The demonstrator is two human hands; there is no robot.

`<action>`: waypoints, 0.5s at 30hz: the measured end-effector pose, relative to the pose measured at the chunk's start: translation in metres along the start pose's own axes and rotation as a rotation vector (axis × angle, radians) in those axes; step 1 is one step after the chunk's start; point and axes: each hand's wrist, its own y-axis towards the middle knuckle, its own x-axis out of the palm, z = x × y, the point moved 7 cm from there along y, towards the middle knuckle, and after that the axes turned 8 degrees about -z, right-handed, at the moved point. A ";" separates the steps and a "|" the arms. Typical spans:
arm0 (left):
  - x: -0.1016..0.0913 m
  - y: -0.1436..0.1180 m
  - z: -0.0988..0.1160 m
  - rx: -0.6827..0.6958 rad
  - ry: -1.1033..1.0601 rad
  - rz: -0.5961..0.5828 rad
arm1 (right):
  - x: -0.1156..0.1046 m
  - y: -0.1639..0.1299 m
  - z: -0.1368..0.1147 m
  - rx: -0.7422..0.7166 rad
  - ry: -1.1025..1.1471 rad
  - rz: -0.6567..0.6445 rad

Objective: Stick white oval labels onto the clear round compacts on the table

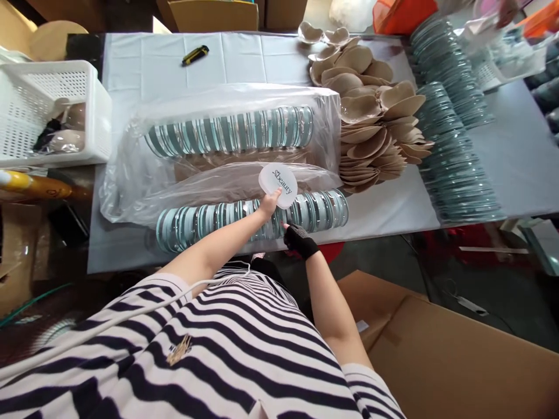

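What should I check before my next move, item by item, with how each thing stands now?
1. Left hand has hold of the rounded plastic case: ok.
2. Print on that case, reading "beauty", faces the camera: ok.
3. Gloved right hand touching the front row of clear plastic cases: cannot tell; its fingertips are at the row's near side.
4. Yellow-and-black utility knife away from both hands: ok, near the far edge.
5. White cable clear of the left sleeve: not ok, it crosses it.
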 end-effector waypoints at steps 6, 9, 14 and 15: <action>0.013 -0.020 0.012 -0.102 -0.122 -0.130 | -0.056 -0.029 -0.095 -0.469 -0.616 0.654; 0.011 -0.037 0.016 -0.202 -0.136 -0.231 | -0.029 -0.040 -0.122 -0.598 -0.791 0.711; -0.011 -0.049 0.020 -0.313 -0.067 -0.192 | 0.029 -0.035 -0.128 -0.533 -0.911 0.660; -0.013 -0.049 0.022 -0.329 -0.068 -0.201 | 0.025 -0.036 -0.125 -0.487 -0.822 0.701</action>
